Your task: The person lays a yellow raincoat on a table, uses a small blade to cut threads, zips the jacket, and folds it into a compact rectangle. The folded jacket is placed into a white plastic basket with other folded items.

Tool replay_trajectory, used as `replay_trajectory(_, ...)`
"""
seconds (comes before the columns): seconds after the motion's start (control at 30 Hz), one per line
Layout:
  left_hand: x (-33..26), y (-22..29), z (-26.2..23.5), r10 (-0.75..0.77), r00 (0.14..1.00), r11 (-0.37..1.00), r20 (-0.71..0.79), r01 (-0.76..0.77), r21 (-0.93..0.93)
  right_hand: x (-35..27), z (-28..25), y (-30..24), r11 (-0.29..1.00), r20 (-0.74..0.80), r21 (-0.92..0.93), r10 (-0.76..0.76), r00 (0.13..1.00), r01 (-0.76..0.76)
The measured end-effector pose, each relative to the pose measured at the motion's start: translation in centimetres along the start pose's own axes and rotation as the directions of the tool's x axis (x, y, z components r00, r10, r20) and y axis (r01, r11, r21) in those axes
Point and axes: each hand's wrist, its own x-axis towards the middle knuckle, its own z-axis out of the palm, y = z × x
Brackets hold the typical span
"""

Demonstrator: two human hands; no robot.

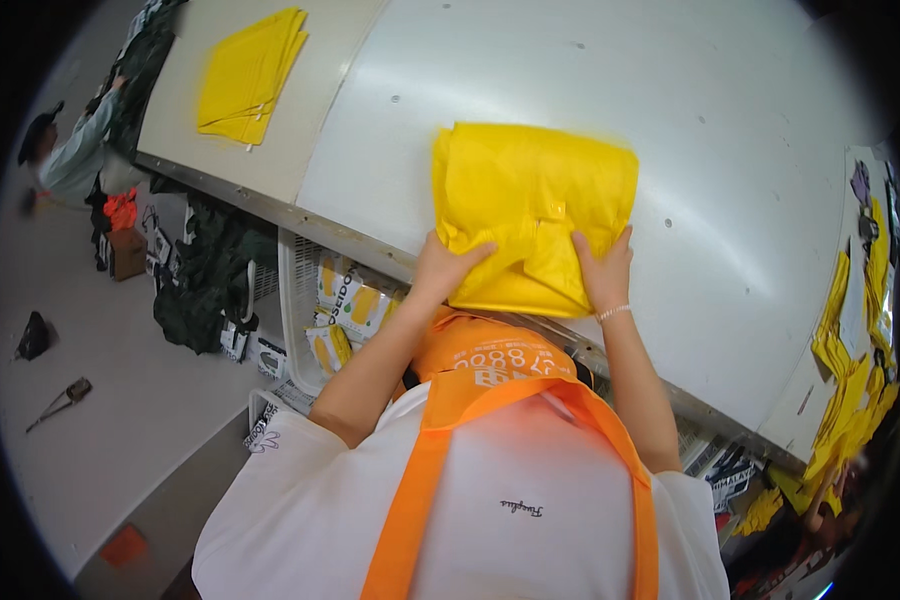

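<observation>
A folded yellow plastic garment lies on the white table near its front edge. My left hand presses on its lower left corner, fingers spread over a fold. At the lower right of the garment my right hand lies flat on it, a thin bracelet at the wrist. Both hands hold the folds down. I wear a white shirt and an orange apron.
A stack of folded yellow pieces lies on a beige table at the far left. More yellow pieces hang at the right edge. A white basket with packets stands under the table. Dark clothes are heaped at left, near another person.
</observation>
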Motion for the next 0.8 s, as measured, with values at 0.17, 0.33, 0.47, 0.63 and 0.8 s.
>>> replay_trajectory(0.17,-3.0,-8.5,-1.7,0.079,0.994,0.987,0.078,-0.067,-0.145,-4.9,0.7,-0.1,0.988,0.131,0.138,-0.088,0.987,0.070)
replay_trajectory(0.33,-7.0,-4.8,-4.7,-0.026,0.990,0.985,0.140,0.049,-0.166,-6.9,2.3,-1.3,0.942,0.051,0.306,-0.161,0.986,0.138)
replay_trajectory(0.47,-5.6,-4.0,-6.5,0.041,0.999,0.989,0.032,-0.045,0.139,-6.2,3.6,-5.4,0.941,0.071,0.144,-0.319,0.945,0.307)
replay_trajectory(0.63,3.6,1.9,-9.6,0.197,0.957,0.921,-0.212,-0.106,0.375,-0.7,8.5,-14.0,0.818,0.057,-0.268,-0.514,0.856,0.509)
replay_trajectory(0.8,11.7,7.4,-10.9,0.424,0.849,0.865,-0.314,-0.277,0.418,2.6,14.0,-27.8,0.741,0.206,-0.550,-0.325,0.923,0.384)
